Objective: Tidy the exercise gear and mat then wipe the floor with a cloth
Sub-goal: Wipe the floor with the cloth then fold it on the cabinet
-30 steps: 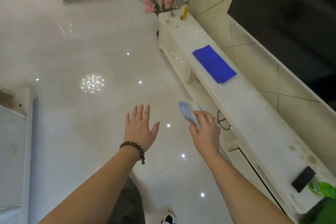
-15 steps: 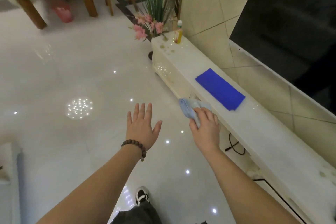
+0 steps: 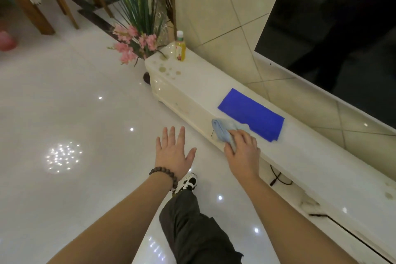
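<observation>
My right hand grips a bunched light-blue cloth over the front edge of the long white TV cabinet. A flat dark-blue cloth lies on the cabinet top just beyond it. My left hand hovers over the glossy white floor with its fingers straight and spread, holding nothing; a bead bracelet is on its wrist. No exercise gear or mat shows in the view.
A yellow bottle stands at the cabinet's far end beside a vase of pink flowers. A dark TV screen rises at the right. Wooden table and chair legs stand at the far left. A black cable lies under the cabinet.
I have walked forward along the cabinet; my right hand with the light-blue cloth has moved from beside the cabinet to over its top edge, near the dark-blue cloth. My left hand stays spread.
</observation>
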{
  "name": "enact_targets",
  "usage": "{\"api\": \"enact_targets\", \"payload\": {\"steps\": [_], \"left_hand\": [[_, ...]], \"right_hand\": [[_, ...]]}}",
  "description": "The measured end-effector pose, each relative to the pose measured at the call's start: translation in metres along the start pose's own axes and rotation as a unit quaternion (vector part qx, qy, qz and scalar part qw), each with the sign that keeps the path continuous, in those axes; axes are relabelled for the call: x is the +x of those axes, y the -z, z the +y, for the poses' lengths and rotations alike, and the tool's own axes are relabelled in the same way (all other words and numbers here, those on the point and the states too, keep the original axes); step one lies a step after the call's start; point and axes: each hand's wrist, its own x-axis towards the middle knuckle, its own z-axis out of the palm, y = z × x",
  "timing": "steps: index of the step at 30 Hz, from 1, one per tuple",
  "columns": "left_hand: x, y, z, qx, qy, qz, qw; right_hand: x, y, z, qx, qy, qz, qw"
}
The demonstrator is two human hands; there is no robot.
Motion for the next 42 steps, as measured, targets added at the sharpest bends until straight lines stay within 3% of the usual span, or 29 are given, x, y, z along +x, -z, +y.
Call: {"api": "enact_targets", "payload": {"steps": [9,14,27,35,42], "left_hand": [[0.202,0.048,-0.011,0.029,-0.079,-0.014,0.996],[0.263,0.064,-0.016,0.038,-0.100,-0.020,0.994],[0.427,0.078,-0.048,0.076,-0.189,-0.124,0.971],[0.554,0.053,-0.076,0.135,-0.277,-0.199,0.930],[0.639,-0.028,-0.105,0.139,-0.249,-0.214,0.934]], "right_hand": [[0.162,-0.062,-0.032,0.021,-0.073,0.002,0.997],[0.216,-0.073,-0.043,0.011,-0.104,-0.019,0.994],[0.326,-0.141,-0.085,0.014,-0.230,0.015,0.973],[0.414,-0.219,-0.087,-0.012,-0.312,0.019,0.950],[0.489,-0.328,-0.060,0.008,-0.304,0.052,0.951]]}}
